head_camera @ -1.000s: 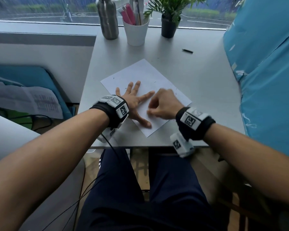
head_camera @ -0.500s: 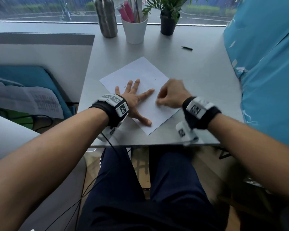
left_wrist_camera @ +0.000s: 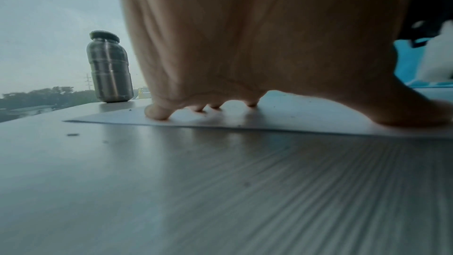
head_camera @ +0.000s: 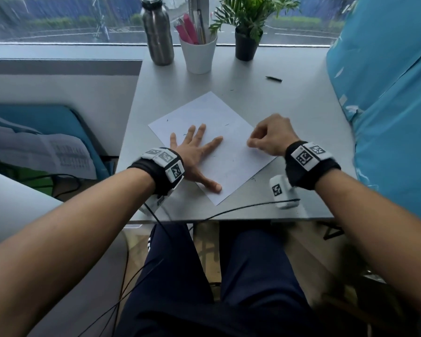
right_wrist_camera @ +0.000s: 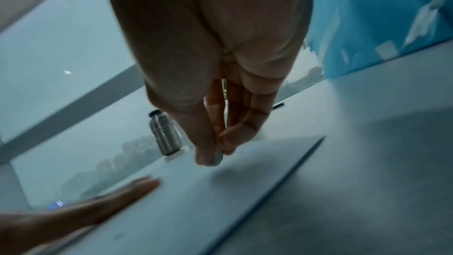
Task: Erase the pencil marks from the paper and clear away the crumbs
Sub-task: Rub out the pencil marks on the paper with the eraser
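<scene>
A white sheet of paper (head_camera: 229,152) lies at an angle on the grey table (head_camera: 301,117), with small dark crumbs (head_camera: 233,159) scattered on it. My left hand (head_camera: 195,152) presses flat on the sheet's left part, fingers spread and straight; the left wrist view shows the fingertips (left_wrist_camera: 158,112) on the paper (left_wrist_camera: 294,121). My right hand (head_camera: 252,143) hovers just over the sheet's right edge. Its thumb and fingers pinch a small pale eraser (right_wrist_camera: 217,157), seen only in the right wrist view.
At the table's far edge stand a steel bottle (head_camera: 158,32), a white cup of pens (head_camera: 197,53) and a potted plant (head_camera: 246,42). A black pen (head_camera: 274,79) lies at the back right. Blue sheeting (head_camera: 387,105) bounds the right side. A black cable (head_camera: 229,211) crosses the near edge.
My right hand has moved from the middle of the paper to its right edge and lifted slightly. The left hand has stayed flat on the sheet.
</scene>
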Demonstrator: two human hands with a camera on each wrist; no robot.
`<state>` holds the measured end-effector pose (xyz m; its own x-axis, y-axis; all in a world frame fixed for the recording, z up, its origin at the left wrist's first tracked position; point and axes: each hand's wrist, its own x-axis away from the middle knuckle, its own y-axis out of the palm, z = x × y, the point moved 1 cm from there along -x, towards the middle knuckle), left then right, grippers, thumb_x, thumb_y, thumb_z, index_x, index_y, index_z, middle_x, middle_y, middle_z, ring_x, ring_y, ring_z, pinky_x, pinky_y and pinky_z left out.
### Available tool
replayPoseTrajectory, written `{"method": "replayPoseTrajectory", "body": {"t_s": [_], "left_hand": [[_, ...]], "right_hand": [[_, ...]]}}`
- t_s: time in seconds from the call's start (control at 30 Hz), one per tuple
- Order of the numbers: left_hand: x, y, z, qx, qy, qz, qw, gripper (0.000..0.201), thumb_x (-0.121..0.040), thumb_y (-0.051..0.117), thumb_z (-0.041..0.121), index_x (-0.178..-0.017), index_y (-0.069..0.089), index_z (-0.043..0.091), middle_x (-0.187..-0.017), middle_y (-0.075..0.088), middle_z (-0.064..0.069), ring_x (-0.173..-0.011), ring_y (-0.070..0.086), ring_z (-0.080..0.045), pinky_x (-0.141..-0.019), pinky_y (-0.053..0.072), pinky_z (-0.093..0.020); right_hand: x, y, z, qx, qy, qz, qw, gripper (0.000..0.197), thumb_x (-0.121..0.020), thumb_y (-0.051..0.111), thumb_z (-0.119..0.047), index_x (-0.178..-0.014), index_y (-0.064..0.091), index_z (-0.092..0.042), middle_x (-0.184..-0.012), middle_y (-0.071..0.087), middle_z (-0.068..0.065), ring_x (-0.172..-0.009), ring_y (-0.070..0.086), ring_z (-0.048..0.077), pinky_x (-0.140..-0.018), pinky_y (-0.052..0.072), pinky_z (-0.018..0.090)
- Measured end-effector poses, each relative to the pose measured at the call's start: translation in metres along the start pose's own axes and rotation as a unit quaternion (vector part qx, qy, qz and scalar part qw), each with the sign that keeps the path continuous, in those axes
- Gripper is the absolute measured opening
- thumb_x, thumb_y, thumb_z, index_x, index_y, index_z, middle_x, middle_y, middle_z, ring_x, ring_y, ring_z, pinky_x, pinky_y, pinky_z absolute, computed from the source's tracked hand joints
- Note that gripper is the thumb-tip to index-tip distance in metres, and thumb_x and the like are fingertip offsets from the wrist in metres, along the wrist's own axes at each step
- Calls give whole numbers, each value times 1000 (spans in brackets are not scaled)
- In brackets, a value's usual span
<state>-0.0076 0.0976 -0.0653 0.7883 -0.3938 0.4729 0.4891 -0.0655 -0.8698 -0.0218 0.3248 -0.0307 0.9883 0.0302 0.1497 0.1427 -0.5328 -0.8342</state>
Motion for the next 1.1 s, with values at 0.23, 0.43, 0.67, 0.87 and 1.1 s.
{"method": "replayPoseTrajectory", "body": {"t_s": [0.23, 0.43, 0.67, 0.87, 1.1], "left_hand": [[12, -10, -2, -89, -120, 22, 989, 139, -57, 35, 100, -156, -8, 13, -163, -13, -13, -150, -12, -30, -115, -13, -58], [23, 12, 68, -83, 181, 27, 980, 102, -86, 39, 75, -157, -7, 18, -164, -13, -2, -150, -11, -21, -120, -7, -49], [2, 10, 44, -48, 171, -7, 984, 88, -90, 26, 72, -156, -10, 26, -162, -19, 5, -149, -15, -18, -118, -8, -47], [-9, -14, 6, -70, -7, 33, 997, 106, -85, 28, 80, -155, -12, 10, -161, -20, -6, -150, -12, -21, -121, -7, -44], [-1, 12, 58, -54, 216, -17, 975, 89, -89, 29, 74, -156, -9, 28, -162, -18, 4, -149, -16, -16, -118, -10, -45]], "right_hand": [[-9, 0, 14, 7, 24, -20, 999, 9, -75, 78, -26, -82, 75, -20, -83, 67, 2, -80, 60, 13, -75, 43, 19], [-11, 0, 11, 19, 10, -14, 1000, 9, -75, 79, -23, -81, 76, -18, -81, 68, 3, -84, 59, 14, -84, 51, 23], [-10, 1, 9, 27, 8, -10, 1000, 7, -74, 79, -20, -80, 76, -17, -82, 70, 4, -83, 64, 17, -80, 50, 21], [-10, 4, 8, 25, 13, -4, 1000, 6, -73, 79, -20, -77, 75, -18, -88, 67, 6, -87, 65, 21, -85, 54, 29], [-10, 1, 6, 35, 6, -7, 999, 8, -74, 80, -20, -81, 77, -18, -80, 63, 2, -86, 60, 16, -83, 49, 22]]}}
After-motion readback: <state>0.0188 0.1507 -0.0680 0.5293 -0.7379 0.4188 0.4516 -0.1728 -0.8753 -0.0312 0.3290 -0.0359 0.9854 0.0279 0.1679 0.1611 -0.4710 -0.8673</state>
